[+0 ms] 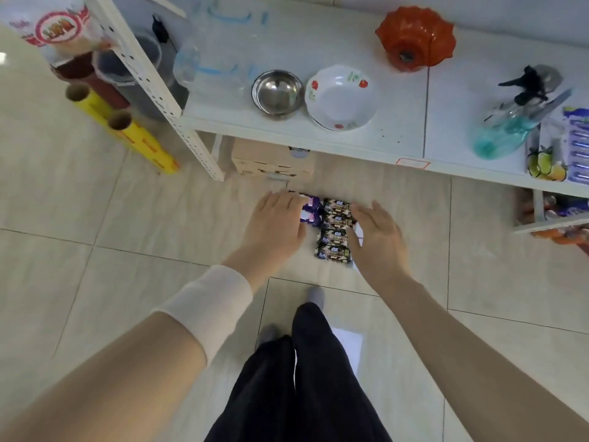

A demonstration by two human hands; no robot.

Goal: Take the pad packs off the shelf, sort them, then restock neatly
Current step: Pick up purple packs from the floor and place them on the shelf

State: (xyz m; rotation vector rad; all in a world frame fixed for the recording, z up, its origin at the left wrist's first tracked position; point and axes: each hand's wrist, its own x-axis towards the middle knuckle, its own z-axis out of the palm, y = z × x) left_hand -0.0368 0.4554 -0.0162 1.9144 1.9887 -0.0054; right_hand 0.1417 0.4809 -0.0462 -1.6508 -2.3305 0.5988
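**A:** Where are the pad packs right now?

**B:** All on the floor [159, 224], just in front of the shelf [398, 106]. The dark packs [336, 232] lie in a column of four. The purple packs [311, 211] sit touching its upper left.

**A:** And your hands?

**B:** Both are spread and pinch nothing. Your left hand [277, 218] lies flat over the purple packs. Your right hand [377, 232] has straight fingers against the right side of the dark column.

**A:** How should you finish the sorting?

**B:** Squeeze gently inward from both sides so the edges line up. I'd judge the wrappers will slide on tile, so push low and evenly, or the column may buckle.

**A:** Is there room to move?

**B:** There is open tile to the left and right. Ahead, watch the cardboard box [271, 161] under the shelf, and the shelf's front edge above you when you rise. Your foot [315, 296] stands near the lowest pack.
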